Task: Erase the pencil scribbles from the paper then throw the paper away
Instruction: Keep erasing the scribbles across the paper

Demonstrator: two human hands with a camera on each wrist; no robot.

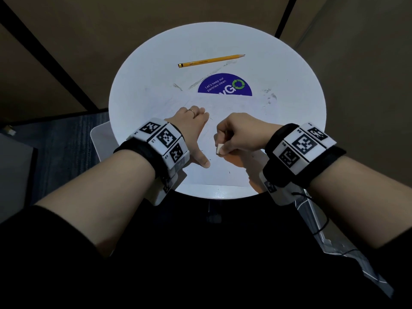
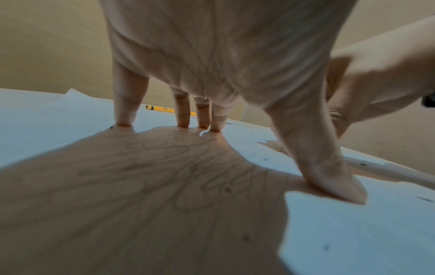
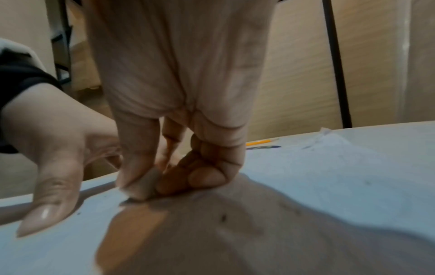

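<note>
my right hand [image 1: 242, 132] is curled, pinching one small white eraser [image 1: 219, 149] between thumb and fingers, its lower end pressed onto the paper [image 1: 225, 175]. in the right wrist view the eraser [image 3: 143, 188] is blurred and mostly hidden behind my thumb, so i cannot make out its full shape. my left hand [image 1: 191, 126] lies spread on the sheet, fingers straight, tips and thumb pressing down; one ring [image 1: 192, 111] shows on it. from the head view the scribbles are almost invisible, but the left wrist view shows faint looping pencil scribbles [image 2: 188, 167] in the shadow under my palm, and small dark crumbs scattered on the sheet. the paper's edges are hard to tell from the white round table [image 1: 142, 85] beneath; its far edge covers the lower part of one blue sticker [image 1: 225, 84], cutting off its text. one yellow pencil [image 1: 211, 60] lies beyond it, well apart from both hands. i count two marker wristbands, one per wrist. the table's near rim is cut off by my forearms.
</note>
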